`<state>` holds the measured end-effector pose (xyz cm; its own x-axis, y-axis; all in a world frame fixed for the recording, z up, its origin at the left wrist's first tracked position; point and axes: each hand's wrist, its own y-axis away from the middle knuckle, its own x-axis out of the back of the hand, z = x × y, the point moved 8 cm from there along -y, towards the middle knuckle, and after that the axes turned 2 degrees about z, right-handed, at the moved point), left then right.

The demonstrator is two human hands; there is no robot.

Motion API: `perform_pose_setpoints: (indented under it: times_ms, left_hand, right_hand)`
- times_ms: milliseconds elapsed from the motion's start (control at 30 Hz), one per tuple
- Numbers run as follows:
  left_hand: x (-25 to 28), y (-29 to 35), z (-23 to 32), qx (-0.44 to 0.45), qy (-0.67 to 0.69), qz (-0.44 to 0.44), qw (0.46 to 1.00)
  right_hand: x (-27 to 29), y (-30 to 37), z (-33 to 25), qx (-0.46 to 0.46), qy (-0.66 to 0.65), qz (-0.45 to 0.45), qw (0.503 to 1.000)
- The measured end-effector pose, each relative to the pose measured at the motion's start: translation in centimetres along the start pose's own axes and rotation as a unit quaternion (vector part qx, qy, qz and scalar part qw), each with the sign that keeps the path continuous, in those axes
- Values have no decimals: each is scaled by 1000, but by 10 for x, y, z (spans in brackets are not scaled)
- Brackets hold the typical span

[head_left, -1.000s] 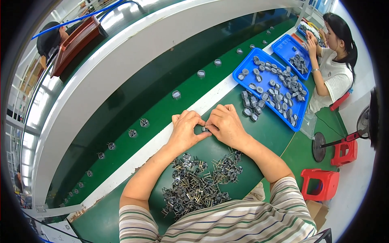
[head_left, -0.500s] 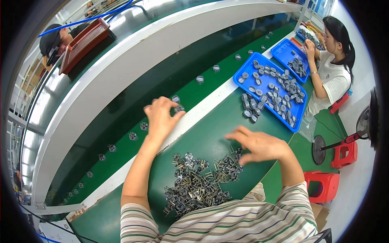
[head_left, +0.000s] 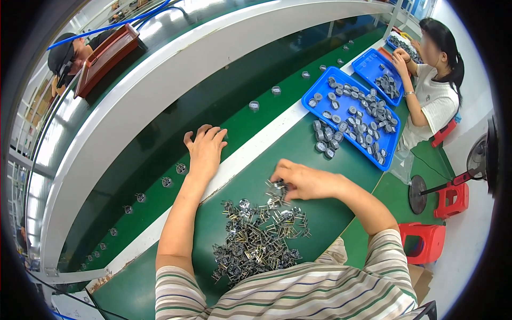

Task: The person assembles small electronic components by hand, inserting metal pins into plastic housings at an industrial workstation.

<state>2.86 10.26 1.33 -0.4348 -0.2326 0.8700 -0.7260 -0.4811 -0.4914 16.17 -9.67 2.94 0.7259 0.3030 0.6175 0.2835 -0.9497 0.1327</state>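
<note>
A white strip [head_left: 261, 144] ran between the green table [head_left: 240, 181] and the green belt [head_left: 242, 124], where little parts sat in a long row. A big blue tray [head_left: 321, 85] with gray round pieces [head_left: 362, 129] was farther up on the right, and more gray pieces lay loose beside it. A smaller blue tray [head_left: 368, 64] sat past it, near a co-worker [head_left: 440, 96] in a white shirt. 2 red stools [head_left: 434, 245] and a black fan [head_left: 481, 157] stood off to the right. The left hand [head_left: 205, 152] hid some of the belt.

The metal parts [head_left: 256, 240] lay in a messy heap on the table, between the arms. They were small, dark and shiny, with thin legs poking out.

0.5 seconds before, the left hand pinched a small part; now its fingers were spread over the belt. The right hand [head_left: 306, 181] had been over the table with loose fingers. Now its fingers curled at the heap's far edge, but I could not tell if they pinched a part.
</note>
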Motion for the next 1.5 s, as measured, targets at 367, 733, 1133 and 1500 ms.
perform_pose_setpoints:
  times_ms: [367, 733, 1133, 1500]
  left_hand:
    - [31, -8, 69, -10, 282, 2, 959]
    - [12, 5, 94, -10, 310, -31, 950]
    - [3, 6, 98, -40, 335, -81, 938]
    - [1, 7, 97, -40, 340, -88, 936]
  right_hand:
    - [30, -16, 45, -73, -122, 143, 979]
    - [42, -10, 30, 40, 146, 303, 941]
    - [42, -23, 49, -29, -106, 323, 940]
    - [36, -24, 24, 14, 68, 329, 942]
